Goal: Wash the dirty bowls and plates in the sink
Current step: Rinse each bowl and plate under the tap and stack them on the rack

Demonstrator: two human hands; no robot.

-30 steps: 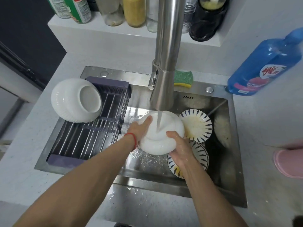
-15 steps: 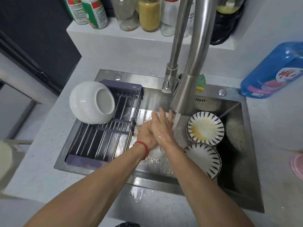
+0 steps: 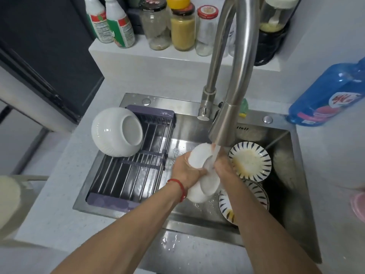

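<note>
The white bowl sits on edge under the tap's stream, above the sink, its hollow facing right — the left hand clasps its outer wall; the right hand holds the opposite side — so the drying rack lies nearest the left grip.

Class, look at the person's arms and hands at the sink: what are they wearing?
Both forearms are bare, with no sleeves or gloves in view. The left hand has a thin red string bracelet round its wrist. The right hand wears nothing visible.
</note>
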